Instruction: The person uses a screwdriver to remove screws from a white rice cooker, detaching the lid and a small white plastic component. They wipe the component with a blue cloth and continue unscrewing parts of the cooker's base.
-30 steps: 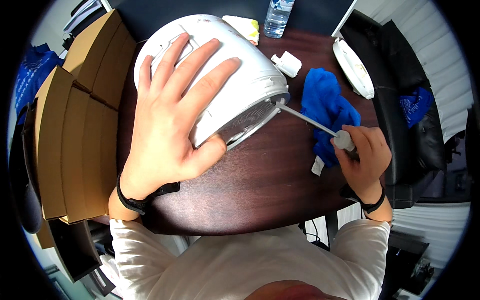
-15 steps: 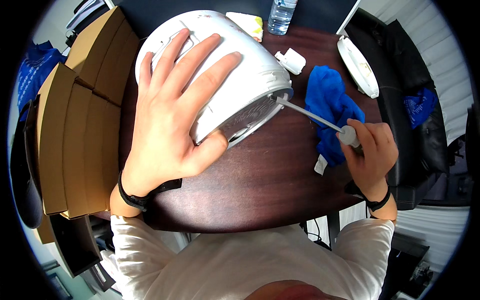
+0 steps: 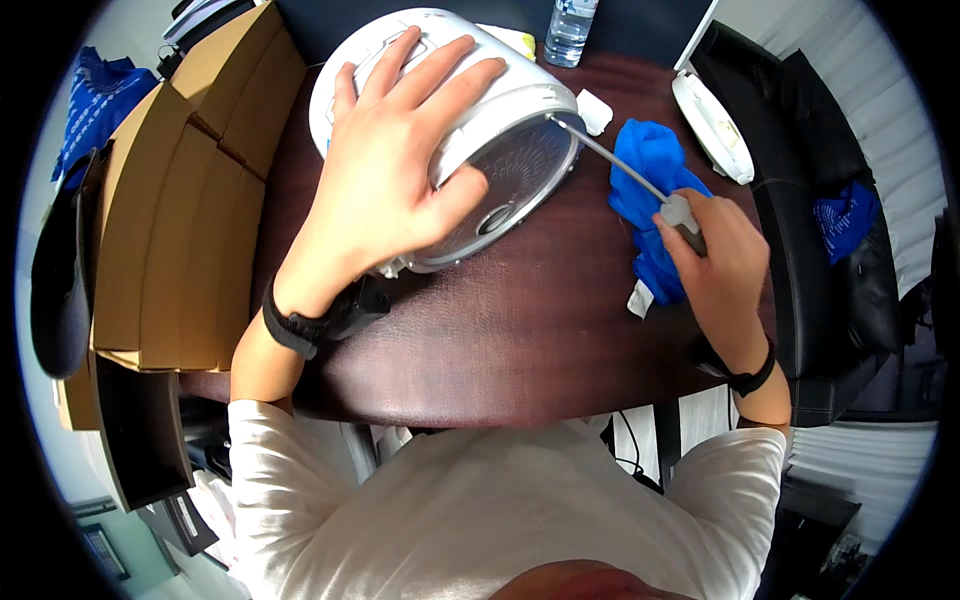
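Note:
A white rice cooker [image 3: 500, 110] lies tipped on its side on the dark wooden table [image 3: 500, 340], its grey underside facing me. My left hand [image 3: 395, 170] lies flat on the cooker's body with fingers spread, pressing it down. My right hand [image 3: 710, 250] grips the grey handle of a long screwdriver [image 3: 620, 165]. The metal shaft runs up and left, and its tip touches the rim of the cooker's underside. Under my right hand lies a crumpled blue cloth [image 3: 650, 160].
Cardboard boxes [image 3: 190, 200] stand stacked along the table's left edge. A clear water bottle [image 3: 572, 30] and a small white part [image 3: 597, 110] sit at the back. A white lid-like piece [image 3: 712, 125] rests on a black chair [image 3: 830, 250] at right.
The screwdriver tip has stayed on the cooker's underside rim while my right hand shifted slightly on the handle. My left hand keeps its place on the cooker.

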Action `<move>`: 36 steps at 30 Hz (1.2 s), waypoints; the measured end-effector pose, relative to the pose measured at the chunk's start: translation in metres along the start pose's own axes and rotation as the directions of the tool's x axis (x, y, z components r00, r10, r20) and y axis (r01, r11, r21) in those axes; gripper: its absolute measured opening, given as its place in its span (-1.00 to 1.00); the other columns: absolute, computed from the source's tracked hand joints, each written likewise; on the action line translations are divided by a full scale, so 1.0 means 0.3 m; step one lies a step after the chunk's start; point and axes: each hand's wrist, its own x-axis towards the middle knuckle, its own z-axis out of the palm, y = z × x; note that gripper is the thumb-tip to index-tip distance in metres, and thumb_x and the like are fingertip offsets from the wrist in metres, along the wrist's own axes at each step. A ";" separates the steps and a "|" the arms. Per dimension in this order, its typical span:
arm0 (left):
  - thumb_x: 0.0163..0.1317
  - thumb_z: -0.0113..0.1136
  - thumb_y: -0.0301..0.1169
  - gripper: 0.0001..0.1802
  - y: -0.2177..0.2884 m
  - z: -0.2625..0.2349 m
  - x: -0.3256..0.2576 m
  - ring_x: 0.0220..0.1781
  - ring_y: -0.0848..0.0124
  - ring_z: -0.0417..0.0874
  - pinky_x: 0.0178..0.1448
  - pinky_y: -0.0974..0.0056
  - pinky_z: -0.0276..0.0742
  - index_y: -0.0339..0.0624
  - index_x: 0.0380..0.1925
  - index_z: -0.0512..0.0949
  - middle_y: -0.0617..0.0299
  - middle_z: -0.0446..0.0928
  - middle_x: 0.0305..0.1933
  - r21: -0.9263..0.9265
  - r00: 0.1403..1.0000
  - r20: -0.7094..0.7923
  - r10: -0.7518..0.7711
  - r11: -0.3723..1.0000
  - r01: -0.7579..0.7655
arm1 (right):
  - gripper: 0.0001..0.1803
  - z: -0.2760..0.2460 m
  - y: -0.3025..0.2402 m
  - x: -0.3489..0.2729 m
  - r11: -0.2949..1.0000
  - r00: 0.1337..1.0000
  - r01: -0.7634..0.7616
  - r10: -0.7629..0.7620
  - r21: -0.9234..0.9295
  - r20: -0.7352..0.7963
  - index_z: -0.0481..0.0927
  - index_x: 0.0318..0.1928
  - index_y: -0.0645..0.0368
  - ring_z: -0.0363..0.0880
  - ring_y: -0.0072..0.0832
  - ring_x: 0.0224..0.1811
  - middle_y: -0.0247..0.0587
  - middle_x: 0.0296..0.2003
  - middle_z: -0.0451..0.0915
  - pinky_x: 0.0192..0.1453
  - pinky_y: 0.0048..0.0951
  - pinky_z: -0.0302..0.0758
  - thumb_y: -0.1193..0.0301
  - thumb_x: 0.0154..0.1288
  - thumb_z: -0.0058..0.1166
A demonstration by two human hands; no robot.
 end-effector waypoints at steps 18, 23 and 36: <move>-0.09 0.12 -0.13 -0.25 0.001 0.031 -0.018 0.44 -0.23 0.19 0.30 -0.59 -0.02 0.08 0.24 0.44 0.05 0.35 0.37 0.017 0.995 -0.099 0.009 1.000 -0.007 | -0.70 0.028 -0.055 -0.040 0.562 0.796 -0.592 0.296 0.578 0.527 0.59 -0.37 0.24 0.25 -0.72 -0.65 -0.45 -0.68 0.36 -0.57 -0.55 0.18 0.24 0.35 0.18; -0.02 0.18 -0.12 -0.27 0.015 -0.038 -0.014 0.43 -0.15 0.22 0.42 -0.26 0.06 -0.11 0.22 0.41 -0.03 0.36 0.34 0.084 0.998 0.026 0.058 0.995 -0.060 | -0.73 0.007 -0.067 -0.029 0.264 0.648 -0.759 0.207 0.596 0.733 0.53 -0.11 0.25 0.41 -0.72 -0.66 -0.41 -0.56 0.46 -0.63 -0.66 0.30 0.27 0.45 0.03; -0.14 0.19 -0.21 -0.14 0.000 -0.046 0.104 0.47 -0.10 0.20 0.46 -0.19 0.03 -0.02 0.33 0.33 -0.10 0.32 0.38 0.090 0.961 0.251 0.116 0.986 -0.142 | -0.71 0.054 -0.089 -0.038 0.259 0.669 -0.733 0.108 0.629 0.735 0.49 -0.27 0.21 0.49 -0.71 -0.64 -0.39 -0.52 0.53 -0.67 -0.66 0.33 0.23 0.49 -0.05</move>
